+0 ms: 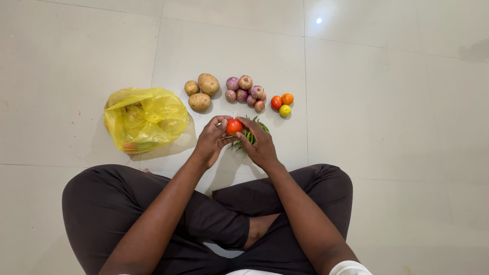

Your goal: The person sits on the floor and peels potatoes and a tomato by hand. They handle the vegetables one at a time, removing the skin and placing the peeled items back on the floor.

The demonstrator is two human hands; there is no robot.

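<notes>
Bright, even overhead light, sharp focus, lamp glare on floor (319, 21) (soft shadows)

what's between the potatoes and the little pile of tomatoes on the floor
A cluster of purple-red onions lies between the potatoes and the small tomato pile, with bare tile either side, as the head view shows.

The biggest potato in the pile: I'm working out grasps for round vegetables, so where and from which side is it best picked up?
Probably from above, fingers across the narrow middle of the biggest potato. It lies flat on the floor, its long axis slanted, top bare. Two smaller potatoes crowd its left and near sides, so a low side approach is blocked.
</notes>
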